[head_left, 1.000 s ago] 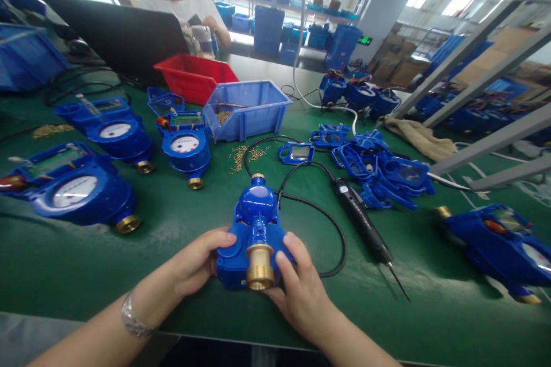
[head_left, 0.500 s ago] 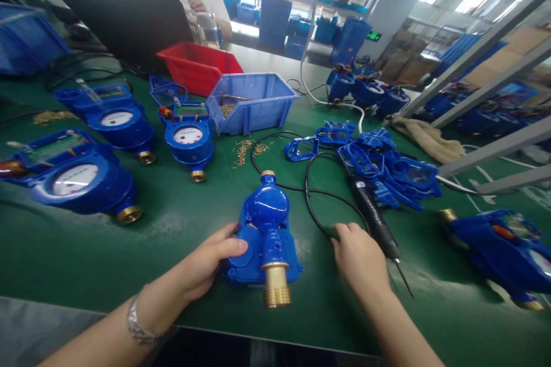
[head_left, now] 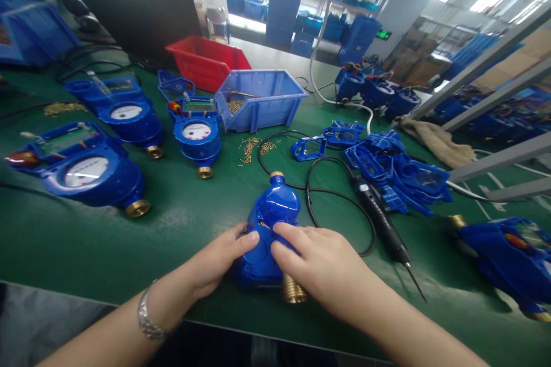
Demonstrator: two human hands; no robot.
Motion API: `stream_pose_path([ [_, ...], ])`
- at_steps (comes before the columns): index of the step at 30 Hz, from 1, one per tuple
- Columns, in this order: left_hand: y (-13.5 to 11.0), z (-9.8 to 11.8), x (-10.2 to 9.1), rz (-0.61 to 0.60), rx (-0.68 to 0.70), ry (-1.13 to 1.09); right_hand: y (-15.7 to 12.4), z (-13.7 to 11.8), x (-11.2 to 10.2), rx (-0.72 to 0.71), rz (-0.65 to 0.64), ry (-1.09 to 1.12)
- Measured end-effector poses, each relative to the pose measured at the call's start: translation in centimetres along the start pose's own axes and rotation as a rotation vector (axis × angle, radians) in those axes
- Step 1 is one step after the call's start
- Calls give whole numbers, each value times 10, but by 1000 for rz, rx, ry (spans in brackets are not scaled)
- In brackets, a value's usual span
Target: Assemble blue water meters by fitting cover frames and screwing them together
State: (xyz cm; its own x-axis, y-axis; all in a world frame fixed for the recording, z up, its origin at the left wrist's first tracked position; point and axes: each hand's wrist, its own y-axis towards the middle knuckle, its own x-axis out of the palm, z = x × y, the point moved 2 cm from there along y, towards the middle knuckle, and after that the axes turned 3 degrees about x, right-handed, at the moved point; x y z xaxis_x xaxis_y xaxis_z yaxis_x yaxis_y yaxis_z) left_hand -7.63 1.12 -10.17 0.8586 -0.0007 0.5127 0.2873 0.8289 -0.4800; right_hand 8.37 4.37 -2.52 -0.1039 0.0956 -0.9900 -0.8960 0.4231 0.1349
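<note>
A blue water meter (head_left: 282, 209) lies face down on the green table in front of me, its brass threaded end toward me and a smaller brass end away. My left hand (head_left: 226, 255) grips its left side, thumb on top and fingers partly hidden behind the housing. Over the right side, my right hand (head_left: 321, 266) wraps its fingers across the pipe just above the threaded end; its palm hides part of the body. To the right lies a black electric screwdriver (head_left: 383, 221) with a coiled cord, touched by neither hand.
Several blue meters with dials up, such as this one (head_left: 198, 137), stand at left; another meter (head_left: 508, 258) lies at right. Loose brass screws (head_left: 251, 150) lie before a blue bin (head_left: 275, 109) and a red bin (head_left: 202, 63). Blue covers (head_left: 387, 166) are heaped right. A person sits across.
My right hand has moved left from beside the screwdriver cord onto the water meter. My left hand keeps its grip. The view has shifted slightly.
</note>
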Motion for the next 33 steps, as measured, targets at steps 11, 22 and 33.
stream_pose_path([
  [11,5,-5,-4,-70,-28,-69,22,-8,-3,119,47,34],
  [22,18,24,-40,-62,-45,-115,63,76,17,617,30,534],
  [33,19,32,-52,-6,21,-167,149,152,123,741,-258,241],
])
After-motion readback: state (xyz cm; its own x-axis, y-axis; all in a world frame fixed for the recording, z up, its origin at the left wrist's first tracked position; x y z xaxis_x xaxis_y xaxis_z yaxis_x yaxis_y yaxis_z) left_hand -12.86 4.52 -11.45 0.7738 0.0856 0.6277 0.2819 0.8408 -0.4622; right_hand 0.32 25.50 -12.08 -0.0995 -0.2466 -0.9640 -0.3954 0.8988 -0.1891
